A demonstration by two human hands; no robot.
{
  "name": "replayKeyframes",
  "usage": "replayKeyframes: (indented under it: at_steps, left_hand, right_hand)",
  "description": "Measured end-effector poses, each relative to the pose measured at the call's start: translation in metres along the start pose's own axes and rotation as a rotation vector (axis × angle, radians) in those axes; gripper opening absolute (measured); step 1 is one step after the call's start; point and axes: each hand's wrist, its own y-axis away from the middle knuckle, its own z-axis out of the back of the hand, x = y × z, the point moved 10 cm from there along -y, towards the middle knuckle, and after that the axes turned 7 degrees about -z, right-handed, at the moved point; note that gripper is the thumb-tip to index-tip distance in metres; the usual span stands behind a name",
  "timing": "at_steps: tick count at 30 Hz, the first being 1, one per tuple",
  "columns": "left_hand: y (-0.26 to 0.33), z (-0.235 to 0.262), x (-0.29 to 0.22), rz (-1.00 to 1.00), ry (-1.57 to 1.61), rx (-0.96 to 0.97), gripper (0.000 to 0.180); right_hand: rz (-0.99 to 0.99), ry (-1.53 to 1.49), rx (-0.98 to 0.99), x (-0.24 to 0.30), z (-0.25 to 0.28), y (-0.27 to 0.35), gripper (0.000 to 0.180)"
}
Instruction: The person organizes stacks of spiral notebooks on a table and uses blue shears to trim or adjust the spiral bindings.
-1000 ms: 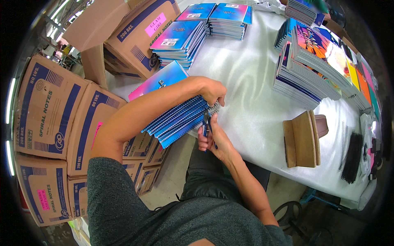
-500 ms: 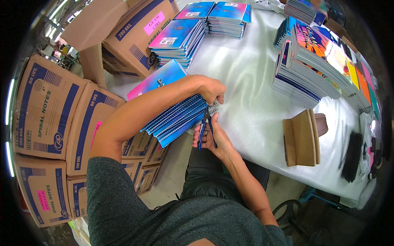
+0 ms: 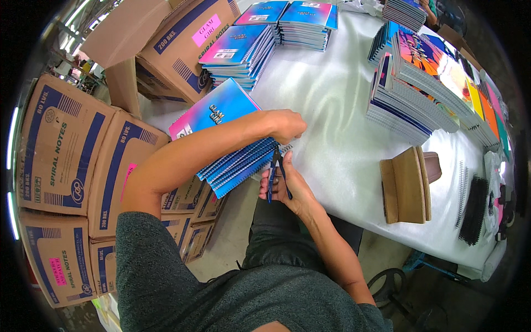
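A stack of blue and pink spiral notebooks [image 3: 235, 171] lies fanned at the table's near left edge, its coiled spines facing me. My left forearm crosses over it. Past the stack's right end is my left hand [image 3: 287, 125], its fingers curled closed; whatever they grip is hidden. Just below, my right hand [image 3: 296, 185] is wrapped around cutting pliers [image 3: 276, 160] with blue handles. The jaws point up at the spine ends, where loose wire coil ends [image 3: 285, 148] stick out. Behind my forearm shows the top notebook's cover [image 3: 221, 108].
More notebook stacks [image 3: 238, 47] stand at the back left beside an open carton [image 3: 177, 50]. Closed cartons [image 3: 66, 144] are piled at the left. Other notebooks [image 3: 409, 94], a folded cardboard piece [image 3: 406, 185] and black coils [image 3: 474, 210] sit on the right.
My left hand has turned slightly and its fingers are more tucked in. The left forearm has shifted a little, showing more of the top cover. The right hand and pliers stay nearly still.
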Motion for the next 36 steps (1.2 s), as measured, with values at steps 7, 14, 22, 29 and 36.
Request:
replayKeyframes:
  at_steps: [7, 14, 22, 29, 36]
  left_hand:
    - [-0.008, -0.01, -0.001, -0.065, -0.026, -0.023, 0.054]
    - [-0.004, -0.009, -0.008, -0.11, -0.056, -0.079, 0.043]
    - [-0.002, -0.015, -0.009, -0.151, -0.094, -0.156, 0.038]
    - [-0.005, -0.013, -0.016, -0.183, -0.109, -0.2, 0.024]
    - [0.004, -0.015, -0.021, -0.187, -0.129, -0.279, 0.018]
  right_hand:
    - [-0.03, -0.103, 0.022, -0.002, 0.005, -0.009, 0.076]
    - [-0.116, -0.208, 0.109, -0.003, 0.003, -0.011, 0.073]
    - [-0.138, -0.213, -0.09, -0.008, 0.001, -0.002, 0.074]
    - [-0.2, -0.28, 0.177, -0.016, 0.01, -0.021, 0.074]
    - [-0.203, -0.215, -0.047, -0.028, 0.012, 0.006, 0.076]
